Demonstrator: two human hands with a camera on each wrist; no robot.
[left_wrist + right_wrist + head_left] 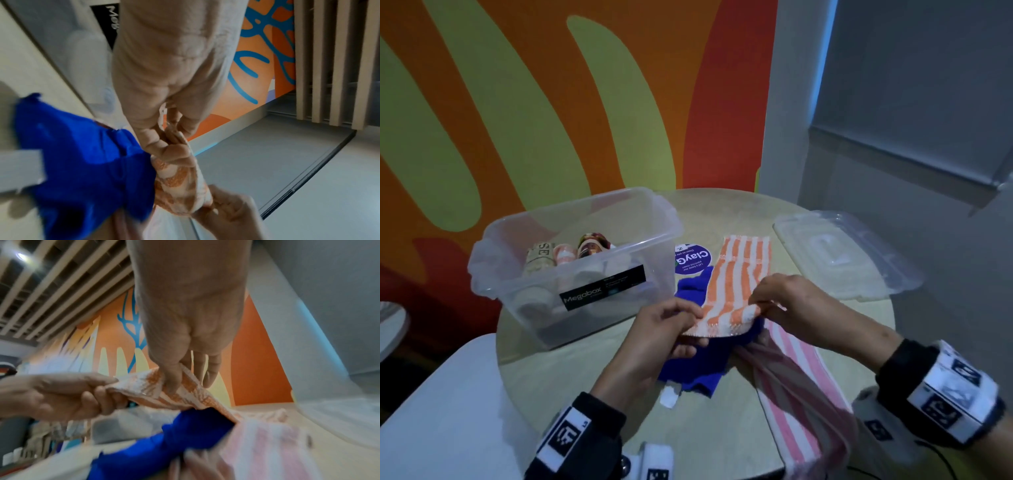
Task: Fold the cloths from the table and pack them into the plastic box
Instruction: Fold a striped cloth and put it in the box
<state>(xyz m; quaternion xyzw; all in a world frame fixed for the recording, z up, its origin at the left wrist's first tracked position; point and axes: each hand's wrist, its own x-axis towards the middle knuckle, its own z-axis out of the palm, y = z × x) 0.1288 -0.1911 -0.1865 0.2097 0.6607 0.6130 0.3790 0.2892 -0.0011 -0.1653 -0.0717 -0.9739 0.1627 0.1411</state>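
My left hand pinches the near left corner of the orange-and-white striped terry cloth; my right hand pinches its near right corner. That edge is lifted, while the far end lies on the round beige desk. Beneath sit a crumpled blue cloth and a pink-striped cloth. I judge either could drag along or skew the fold. The clear plastic box stands left, already holding 3 or more rolled cloths.

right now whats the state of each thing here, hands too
orange striped cloth: near edge lifted, far end flat on table
left hand: pinches its near left corner
right hand: pinches its near right corner
blue cloth: crumpled, unfolded
pink striped cloth: unfolded, hanging off table edge
plastic box: open, rolled cloths inside
lid: off, on table
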